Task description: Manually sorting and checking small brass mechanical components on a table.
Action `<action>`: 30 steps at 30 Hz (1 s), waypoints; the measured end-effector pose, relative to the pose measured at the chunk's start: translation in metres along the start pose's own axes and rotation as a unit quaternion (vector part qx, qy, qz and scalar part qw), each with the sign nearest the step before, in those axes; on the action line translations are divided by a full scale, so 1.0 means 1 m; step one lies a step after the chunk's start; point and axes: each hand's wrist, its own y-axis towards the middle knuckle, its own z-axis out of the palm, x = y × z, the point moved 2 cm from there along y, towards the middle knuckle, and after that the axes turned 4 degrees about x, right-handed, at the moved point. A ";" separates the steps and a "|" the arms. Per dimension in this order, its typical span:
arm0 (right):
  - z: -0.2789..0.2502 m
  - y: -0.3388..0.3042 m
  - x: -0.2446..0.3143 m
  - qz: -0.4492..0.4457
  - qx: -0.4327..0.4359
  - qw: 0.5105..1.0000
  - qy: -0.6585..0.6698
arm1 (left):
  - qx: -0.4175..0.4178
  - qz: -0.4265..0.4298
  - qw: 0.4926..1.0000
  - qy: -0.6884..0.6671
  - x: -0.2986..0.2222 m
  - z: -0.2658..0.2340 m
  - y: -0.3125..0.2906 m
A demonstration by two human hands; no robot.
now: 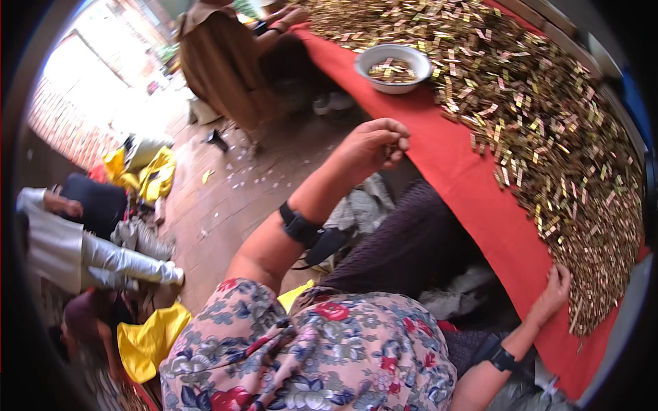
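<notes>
My left hand is raised at the edge of the red-covered table, its fingers curled in and the thumb against them. Whatever those fingers hold, if anything, is hidden. Farther right, my right hand hovers or rests by the near edge of a big heap of small gold and brown strip-like pieces. Its fingertips are drawn together, and I cannot make out anything between them. Beyond my left hand stands a white bowl, partly filled with the same pieces.
Across the table's far left, another person in brown sits at the heap. A person in light jeans is at the left. Yellow sacks and pale scraps lie on the tiled floor. Grey plastic sheeting is under the table.
</notes>
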 end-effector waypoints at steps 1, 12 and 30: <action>0.003 -0.001 0.009 -0.008 0.001 1.000 -0.012 | 0.014 -0.008 1.000 0.000 0.000 0.006 -0.001; 0.017 -0.016 0.019 -0.065 -0.016 0.997 0.043 | 0.145 -0.016 0.918 0.368 0.037 0.131 0.067; 0.033 -0.030 0.051 -0.044 0.027 0.980 0.194 | 0.170 -0.073 0.953 0.238 0.122 0.141 0.096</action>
